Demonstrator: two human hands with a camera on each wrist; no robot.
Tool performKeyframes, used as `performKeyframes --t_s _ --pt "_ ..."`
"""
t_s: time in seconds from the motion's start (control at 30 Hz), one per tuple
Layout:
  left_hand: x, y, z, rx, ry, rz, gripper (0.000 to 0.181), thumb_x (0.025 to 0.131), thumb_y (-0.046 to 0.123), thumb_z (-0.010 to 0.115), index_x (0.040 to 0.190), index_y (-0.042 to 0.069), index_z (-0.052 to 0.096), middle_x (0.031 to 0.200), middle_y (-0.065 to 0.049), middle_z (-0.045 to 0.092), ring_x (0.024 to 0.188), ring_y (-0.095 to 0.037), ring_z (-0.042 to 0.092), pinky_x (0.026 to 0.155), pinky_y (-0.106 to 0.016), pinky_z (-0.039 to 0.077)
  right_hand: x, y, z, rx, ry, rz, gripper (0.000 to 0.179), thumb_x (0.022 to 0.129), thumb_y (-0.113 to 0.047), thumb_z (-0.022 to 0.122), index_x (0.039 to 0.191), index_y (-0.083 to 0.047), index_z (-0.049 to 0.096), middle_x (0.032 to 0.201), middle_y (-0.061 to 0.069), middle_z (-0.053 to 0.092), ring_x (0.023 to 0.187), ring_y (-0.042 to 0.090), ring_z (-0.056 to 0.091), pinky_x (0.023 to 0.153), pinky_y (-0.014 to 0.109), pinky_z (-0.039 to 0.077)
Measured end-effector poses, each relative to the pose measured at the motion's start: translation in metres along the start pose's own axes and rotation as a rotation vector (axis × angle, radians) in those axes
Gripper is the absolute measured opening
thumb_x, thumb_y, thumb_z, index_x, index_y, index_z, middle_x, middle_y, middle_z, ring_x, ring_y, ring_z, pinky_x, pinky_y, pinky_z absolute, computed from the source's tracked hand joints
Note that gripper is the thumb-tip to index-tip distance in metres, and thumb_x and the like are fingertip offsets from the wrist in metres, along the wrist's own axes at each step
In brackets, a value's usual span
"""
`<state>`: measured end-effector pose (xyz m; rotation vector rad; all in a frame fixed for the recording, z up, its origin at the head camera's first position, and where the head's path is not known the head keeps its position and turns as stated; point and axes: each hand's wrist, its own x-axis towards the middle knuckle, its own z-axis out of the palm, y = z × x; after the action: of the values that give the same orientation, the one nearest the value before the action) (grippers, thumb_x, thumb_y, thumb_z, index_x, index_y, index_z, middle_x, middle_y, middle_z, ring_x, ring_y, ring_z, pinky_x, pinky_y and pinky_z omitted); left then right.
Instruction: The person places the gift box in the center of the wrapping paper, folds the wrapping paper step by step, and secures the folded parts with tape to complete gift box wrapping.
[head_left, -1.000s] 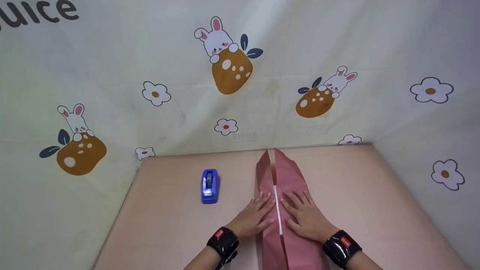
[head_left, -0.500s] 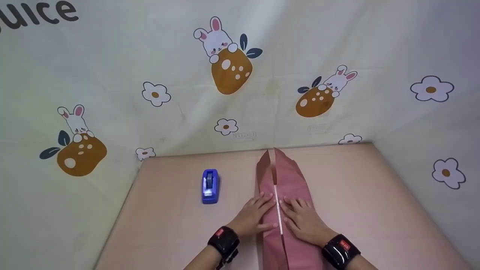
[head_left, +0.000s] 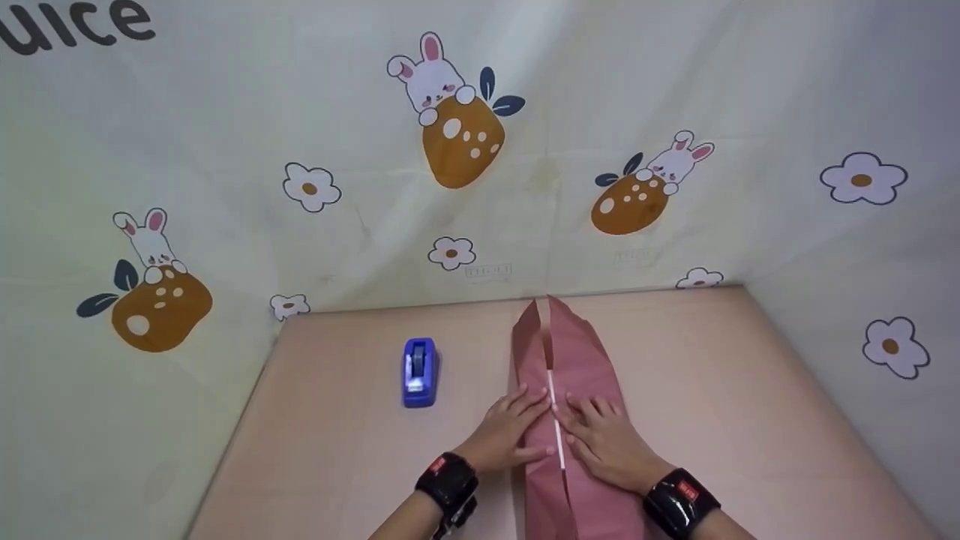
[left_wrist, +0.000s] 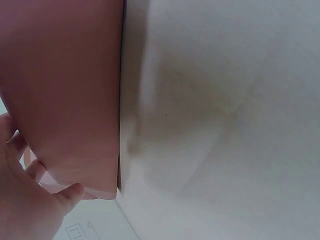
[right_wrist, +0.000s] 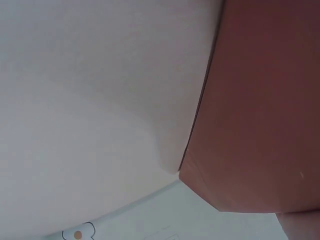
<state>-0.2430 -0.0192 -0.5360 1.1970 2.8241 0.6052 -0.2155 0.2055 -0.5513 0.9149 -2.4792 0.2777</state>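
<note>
Dusky pink paper (head_left: 585, 352) lies folded lengthwise into a long package, its two edges facing each other along the middle. A thin white strip (head_left: 556, 427) shows in the gap between them. My left hand (head_left: 499, 435) rests on the left flap, fingers spread and fingertips near the gap. On the right flap my right hand (head_left: 615, 446) presses with straight fingers, one fingertip right at the white strip. The left wrist view shows my left hand (left_wrist: 30, 200) at the paper's side. Past my hands, the flaps stand slightly raised at the far end.
A blue tape dispenser (head_left: 420, 375) stands on the table (head_left: 337, 450) to the left of the package. Behind the table hangs a pale cloth (head_left: 360, 247) printed with rabbits and flowers. The package's far end reaches close to the table's back edge.
My right hand has slid a little toward me along the right flap, and one of its fingers now reaches in to the white strip. My left hand has barely moved.
</note>
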Motion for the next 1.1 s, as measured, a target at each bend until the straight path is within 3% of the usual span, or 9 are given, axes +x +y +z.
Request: performKeyframes --t_s 0.27,0.43,0.57,0.7,0.8,0.87,1.03,1.1 --pt "0.004 0.004 0.000 -0.064 -0.024 -0.022 0.071 0.086 0.052 0.057 0.144 0.018 0.034 0.151 0.000 0.030 0.142 -0.029 0.019 0.111 -0.052 0.023 -0.003 0.002 -0.003 0.004 -0.008 0.022 0.041 0.088 -0.025 0.055 0.129 -0.016 0.057 0.126 0.012 0.055 0.104 0.024 0.049 0.089 0.044 0.040" --pt "0.005 0.007 0.007 -0.165 0.014 -0.035 0.075 0.086 0.049 0.059 0.146 0.013 0.030 0.153 -0.003 0.025 0.142 -0.032 0.014 0.110 -0.056 0.021 -0.004 0.003 -0.003 0.012 -0.015 0.051 0.042 0.087 -0.023 0.057 0.128 -0.018 0.057 0.124 0.011 0.055 0.104 0.025 0.049 0.085 0.044 0.043" --pt "-0.003 0.015 0.017 -0.342 0.105 -0.094 0.087 0.085 0.042 0.063 0.147 0.001 0.018 0.155 -0.016 0.012 0.141 -0.041 0.008 0.109 -0.060 0.017 -0.002 0.002 -0.002 0.006 -0.006 0.049 0.043 0.086 -0.025 0.057 0.128 -0.019 0.057 0.125 0.010 0.055 0.104 0.026 0.049 0.084 0.044 0.044" --pt "-0.019 0.030 0.024 -0.637 0.148 -0.291 0.100 0.086 0.040 0.062 0.143 -0.012 -0.002 0.150 -0.032 -0.002 0.138 -0.048 0.004 0.110 -0.060 0.013 0.000 0.000 0.000 0.015 0.013 0.039 0.041 0.087 -0.026 0.058 0.128 -0.021 0.058 0.124 0.011 0.054 0.104 0.026 0.049 0.084 0.044 0.044" --pt "-0.035 0.043 0.026 -0.825 0.104 -0.401 0.098 0.091 0.042 0.055 0.140 -0.016 -0.007 0.147 -0.038 -0.002 0.137 -0.049 0.007 0.110 -0.060 0.014 0.000 -0.001 0.000 0.022 0.012 0.039 0.040 0.088 -0.026 0.057 0.128 -0.020 0.058 0.125 0.012 0.053 0.106 0.028 0.050 0.084 0.044 0.044" --pt "-0.043 0.051 0.027 -0.902 0.064 -0.409 0.092 0.095 0.041 0.048 0.139 -0.018 -0.007 0.145 -0.041 0.003 0.135 -0.051 0.012 0.109 -0.060 0.017 0.000 -0.002 0.000 0.028 0.005 0.039 0.040 0.088 -0.026 0.057 0.127 -0.019 0.058 0.129 0.012 0.051 0.112 0.031 0.049 0.088 0.046 0.044" --pt "-0.058 0.063 0.026 -0.922 0.013 -0.409 0.081 0.098 0.036 0.042 0.135 -0.025 0.003 0.141 -0.044 0.012 0.131 -0.054 0.019 0.106 -0.061 0.021 0.000 -0.002 -0.001 0.029 -0.008 0.025 0.040 0.089 -0.024 0.057 0.127 -0.015 0.058 0.140 0.014 0.046 0.127 0.034 0.044 0.101 0.051 0.035" --pt "-0.062 0.065 0.023 -0.895 -0.017 -0.413 0.073 0.097 0.028 0.044 0.135 -0.024 0.011 0.139 -0.042 0.024 0.129 -0.050 0.031 0.106 -0.056 0.028 0.001 -0.002 -0.002 0.030 -0.016 0.019 0.040 0.089 -0.024 0.056 0.128 -0.014 0.057 0.141 0.014 0.045 0.128 0.033 0.043 0.105 0.048 0.031"
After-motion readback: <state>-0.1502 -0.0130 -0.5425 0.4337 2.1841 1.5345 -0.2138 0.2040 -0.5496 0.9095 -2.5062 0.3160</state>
